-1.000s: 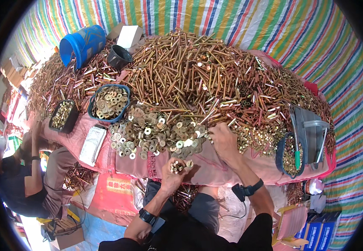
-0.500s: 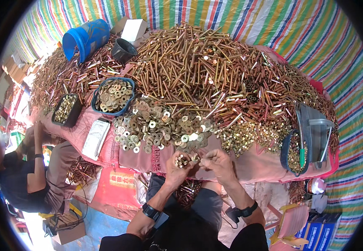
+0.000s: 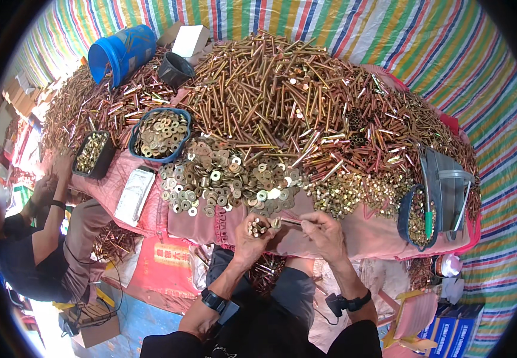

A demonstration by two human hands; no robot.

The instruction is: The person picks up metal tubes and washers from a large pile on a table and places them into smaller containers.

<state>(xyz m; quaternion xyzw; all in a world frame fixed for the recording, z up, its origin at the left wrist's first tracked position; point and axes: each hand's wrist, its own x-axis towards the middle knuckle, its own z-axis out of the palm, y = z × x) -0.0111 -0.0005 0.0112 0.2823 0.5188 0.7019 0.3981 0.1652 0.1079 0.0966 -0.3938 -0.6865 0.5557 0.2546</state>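
My left hand (image 3: 250,241) is closed around a bundle of bolts (image 3: 257,227), their ends pointing up. By its thumb and fingertips sits a small pale metal piece (image 3: 276,223), perhaps a nut or washer. My right hand (image 3: 326,236) is closed in a pinch at the outer end of a thin dark bolt (image 3: 293,222), which lies level between the hands and reaches toward that piece. Just beyond my hands spreads a heap of flat washers (image 3: 217,176), with a heap of small brass-coloured nuts (image 3: 360,194) to its right. A large pile of long bolts (image 3: 270,95) rises behind them.
A blue tub of washers (image 3: 132,143), a black tub of nuts (image 3: 107,162) and a silver packet (image 3: 134,197) lie left. At right stand a tub of nuts (image 3: 406,221) and a grey container (image 3: 443,179). A blue bucket (image 3: 133,51) lies behind. A co-worker (image 3: 44,238) sits left.
My right hand has shifted right, away from my left hand, and more of the thin bolt shows between them. My left hand has barely moved. The co-worker's arms have moved forward beside the black tub.
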